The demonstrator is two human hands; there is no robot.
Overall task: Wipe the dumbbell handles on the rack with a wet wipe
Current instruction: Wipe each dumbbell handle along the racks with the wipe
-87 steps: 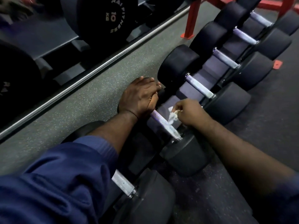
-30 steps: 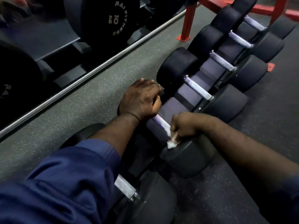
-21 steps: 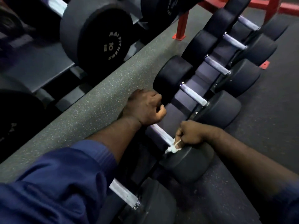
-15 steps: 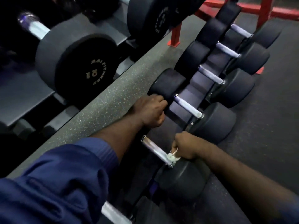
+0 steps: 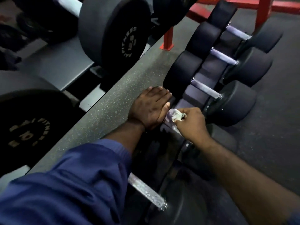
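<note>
A row of black dumbbells with silver handles lies on a low rack (image 5: 211,70) running from bottom centre to top right. My right hand (image 5: 191,124) pinches a crumpled white wet wipe (image 5: 176,115) against the handle (image 5: 172,125) of the second dumbbell from the front, at its left end. My left hand (image 5: 150,108) rests flat over that dumbbell's left head, fingers straight, thumb beside the wipe. The nearest dumbbell's knurled handle (image 5: 146,191) shows below my blue sleeve. Further handles (image 5: 205,88) lie bare beyond.
A grey speckled floor strip (image 5: 105,114) runs left of the rack. Large black 10 kg dumbbells (image 5: 116,34) sit on a grey shelf at upper left. A red frame with a post (image 5: 168,39) stands at the top. Dark rubber floor (image 5: 276,135) lies to the right.
My right hand slid the wipe along the handle from its right end to the left end, beside my left hand. The view shifted, showing more of the left shelf.
</note>
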